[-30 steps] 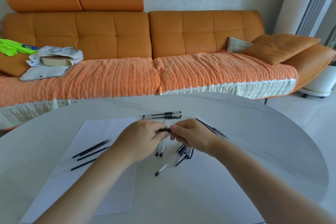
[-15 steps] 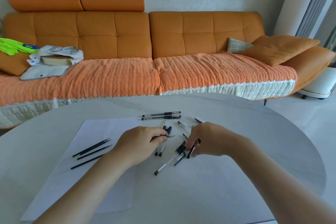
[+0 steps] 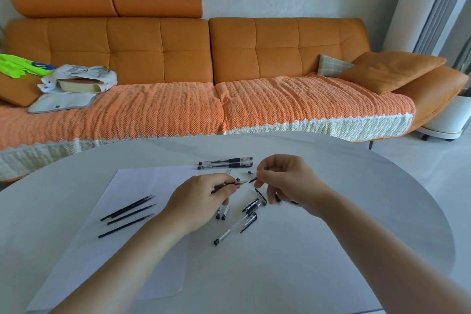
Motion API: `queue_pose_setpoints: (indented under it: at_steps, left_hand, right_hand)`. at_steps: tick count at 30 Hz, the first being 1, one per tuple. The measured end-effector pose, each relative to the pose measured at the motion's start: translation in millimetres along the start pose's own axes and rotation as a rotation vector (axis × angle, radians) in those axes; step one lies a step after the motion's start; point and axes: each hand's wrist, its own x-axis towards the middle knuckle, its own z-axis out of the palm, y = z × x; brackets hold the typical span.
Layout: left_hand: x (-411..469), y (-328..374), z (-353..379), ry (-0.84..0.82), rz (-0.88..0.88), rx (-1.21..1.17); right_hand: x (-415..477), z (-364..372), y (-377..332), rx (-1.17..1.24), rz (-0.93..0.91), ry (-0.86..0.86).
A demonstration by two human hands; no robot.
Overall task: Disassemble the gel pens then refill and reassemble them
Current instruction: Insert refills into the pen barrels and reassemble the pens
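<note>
- Apparently mid-disassembly, the left hand (image 3: 201,199) closes its grip round a pen piece (image 3: 239,182), metal tip pointing right, above the surface (image 3: 331,250).
- Right hand (image 3: 290,181) pinches a small dark part (image 3: 252,180) just beside that tip; which part is unclear.
- Two whole gel pens (image 3: 225,162) lie beyond; loose barrels and caps (image 3: 237,227) nearer; refills (image 3: 127,211) wait on the paper (image 3: 142,181).
- Next, likely: align both pieces end to end, then twist or pull gently.

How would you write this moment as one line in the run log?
left hand: grips pen piece | right hand: pinches small black part | refills: on paper | two whole pens: lying beyond hands
</note>
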Motion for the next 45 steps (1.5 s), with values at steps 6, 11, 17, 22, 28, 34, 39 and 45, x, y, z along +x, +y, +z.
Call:
queue_pose_setpoints:
  at_steps: [6, 11, 17, 22, 28, 34, 39, 45]
  left_hand:
    - [-2, 1, -6, 0.017, 0.036, 0.059]
    - [-2, -2, -7, 0.016, 0.065, 0.061]
    - [2, -5, -6, -0.045, 0.074, 0.039]
    - [5, -8, -16, -0.021, 0.113, 0.042]
    - [12, -14, -16, 0.020, 0.192, 0.047]
    - [37, -14, -22, -0.021, 0.230, 0.092]
    - [62, -25, -32, 0.106, 0.145, 0.095]
    - [93, -34, -32, 0.148, 0.186, 0.026]
  right_hand:
    - [1, 11, -2, 0.012, 0.021, -0.052]
    - [1, 18, -2, -0.007, 0.046, -0.088]
    - [0, 21, -2, -0.110, 0.004, -0.055]
    - [1, 22, -1, -0.201, -0.030, -0.013]
    - [8, 27, 2, -0.182, -0.048, 0.019]
    - [33, 22, -4, -0.490, -0.157, 0.030]
    - [66, 7, -3, -0.419, -0.110, 0.084]
    - [102, 3, 5, -0.292, -0.034, 0.074]
